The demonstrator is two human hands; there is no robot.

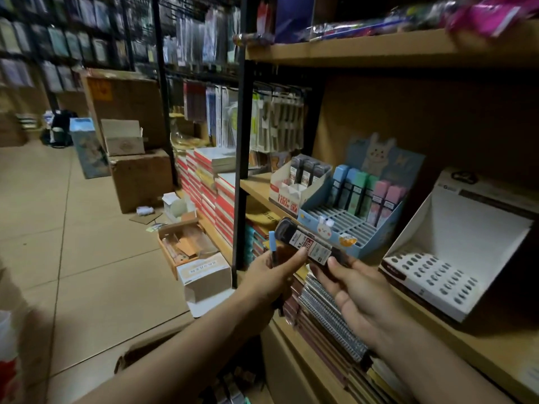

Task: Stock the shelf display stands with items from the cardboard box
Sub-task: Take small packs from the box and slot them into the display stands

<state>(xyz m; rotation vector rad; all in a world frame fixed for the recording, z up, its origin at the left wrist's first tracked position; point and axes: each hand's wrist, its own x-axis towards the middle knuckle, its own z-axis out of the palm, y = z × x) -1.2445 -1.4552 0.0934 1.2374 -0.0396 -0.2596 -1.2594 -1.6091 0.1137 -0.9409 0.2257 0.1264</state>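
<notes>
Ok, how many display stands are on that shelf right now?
3. A small red-and-white stand at the left, a blue bunny stand in the middle holding pastel boxes, and a white stand at the right. More may sit beyond the frame's right edge.

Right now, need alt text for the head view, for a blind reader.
Two hands hold a dark lead case at a shop shelf: the left hand pinches it and grips a blue pen, the right hand supports it. Behind stand a blue stand and a white stand.
</notes>
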